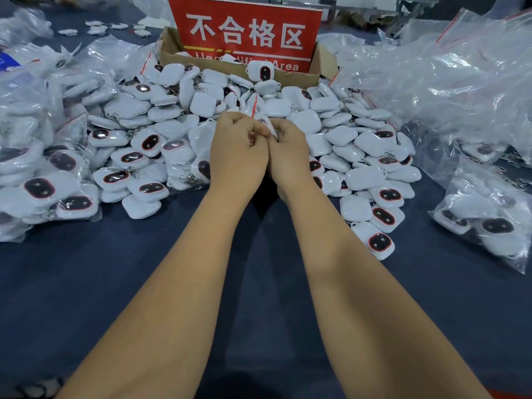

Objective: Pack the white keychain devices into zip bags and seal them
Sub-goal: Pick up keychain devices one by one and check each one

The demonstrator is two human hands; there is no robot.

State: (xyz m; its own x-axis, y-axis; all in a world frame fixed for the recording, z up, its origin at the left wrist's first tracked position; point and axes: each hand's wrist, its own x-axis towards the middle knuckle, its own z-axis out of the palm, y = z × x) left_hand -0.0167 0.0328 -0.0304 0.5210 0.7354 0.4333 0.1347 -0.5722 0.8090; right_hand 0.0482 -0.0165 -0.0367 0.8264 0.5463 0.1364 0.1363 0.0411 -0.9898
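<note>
Both forearms reach forward over the dark blue table cover (86, 283) and meet at the near edge of the central heap. In the head view, my left hand (237, 152) and my right hand (289, 155) sit knuckle to knuckle, fingers curled inward; between them I pinch one small zip bag (254, 106), whose red seal strip rises just above my left fingers. A white keychain device appears to sit inside it, mostly hidden behind my fingers, so I cannot tell how far in it lies. I judge the step in hand to be sealing: the strip is being pressed shut between thumb and finger. The next move calls for running the pinch along the full strip, checking that no part gapes, then placing the bag with the packed stock. The loose keychain devices (339, 136) form a wide mound directly beyond my hands: rounded white squares, some face up showing a dark oval window with a reddish rim, some face down and plain, with short metal chains tangled among them. Packed bags (57, 180) are stacked at the left, more bagged units (486, 223) lie at the right, and empty zip bags (449, 76) are heaped at the far right. Behind the mound stands a cardboard box (326, 64) holding a red sign (244, 33).
</note>
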